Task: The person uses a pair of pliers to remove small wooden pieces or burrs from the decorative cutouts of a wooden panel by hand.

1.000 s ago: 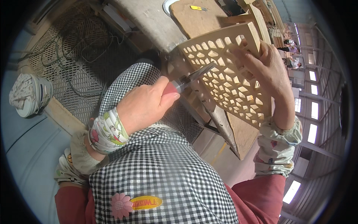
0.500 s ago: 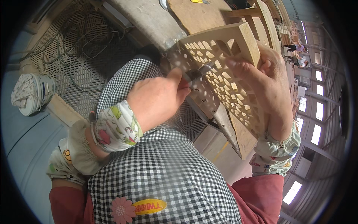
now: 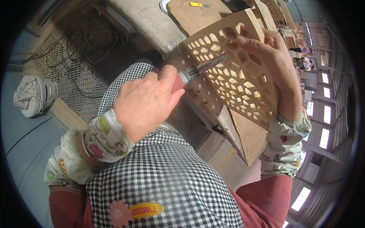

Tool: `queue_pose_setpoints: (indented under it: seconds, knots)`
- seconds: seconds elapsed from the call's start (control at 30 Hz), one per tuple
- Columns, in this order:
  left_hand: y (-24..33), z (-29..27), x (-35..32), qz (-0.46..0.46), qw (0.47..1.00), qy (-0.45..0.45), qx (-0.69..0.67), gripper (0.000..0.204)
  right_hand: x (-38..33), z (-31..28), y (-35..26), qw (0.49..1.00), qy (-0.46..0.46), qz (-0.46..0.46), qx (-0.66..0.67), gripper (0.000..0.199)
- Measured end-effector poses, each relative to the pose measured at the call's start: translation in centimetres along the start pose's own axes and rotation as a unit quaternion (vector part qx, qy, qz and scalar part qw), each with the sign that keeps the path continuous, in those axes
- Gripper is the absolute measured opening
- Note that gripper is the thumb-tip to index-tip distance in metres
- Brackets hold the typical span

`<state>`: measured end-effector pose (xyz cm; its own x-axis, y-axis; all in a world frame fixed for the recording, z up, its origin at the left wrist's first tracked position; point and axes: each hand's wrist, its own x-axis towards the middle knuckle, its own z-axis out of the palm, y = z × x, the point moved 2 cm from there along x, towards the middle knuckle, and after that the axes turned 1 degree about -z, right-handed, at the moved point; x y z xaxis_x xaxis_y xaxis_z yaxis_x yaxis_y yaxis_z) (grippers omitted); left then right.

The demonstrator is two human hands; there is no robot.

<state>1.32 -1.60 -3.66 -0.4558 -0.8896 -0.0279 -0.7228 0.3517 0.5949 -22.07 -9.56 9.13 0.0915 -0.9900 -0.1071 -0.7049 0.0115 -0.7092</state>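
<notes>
My left hand [image 3: 146,100] is closed round the red handle of a hand tool [image 3: 186,78] with a silver collar and a narrow grey metal blade. Its blade reaches over the face of a wooden lattice panel [image 3: 243,81], pierced by many irregular openings; whether the tip touches an opening's edge I cannot tell. Along the panel's far right edge, my right hand [image 3: 275,60] grips it, thumb on the front face and fingers behind. The panel stands tilted above the workbench [image 3: 152,22].
On the bench lie a brown board [image 3: 182,17] and a yellow utility knife [image 3: 199,5]. More wooden pieces [image 3: 285,22] stand at the back right. A white bucket with a cloth [image 3: 36,95] is at the left, near cables on grated floor mats [image 3: 72,72].
My left hand has drawn down and left, and the tool's blade now shows more fully. The panel has turned slightly, its face more toward me, with my right hand still on it.
</notes>
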Motion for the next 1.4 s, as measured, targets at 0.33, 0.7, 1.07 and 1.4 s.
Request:
queue_pose_setpoints:
  seconds: [0.33,0.7,1.07,1.4]
  knots:
    - [4.6,1.6,1.5,0.020,0.990,0.050,0.132,0.040,2.5,-3.7,1.9,0.989,-0.067,0.036,-0.129,0.031]
    - [7.6,3.3,3.8,-0.021,0.983,0.071,0.169,0.034,3.1,-3.1,3.1,0.990,-0.072,-0.074,-0.094,0.031]
    - [8.5,3.1,3.6,-0.038,0.986,0.050,0.152,0.034,4.0,-3.6,4.2,0.973,-0.093,-0.157,-0.143,0.046]
    - [8.3,3.6,3.0,-0.055,0.985,0.067,0.146,0.035,5.0,-3.8,5.8,0.987,-0.083,-0.091,-0.099,0.038]
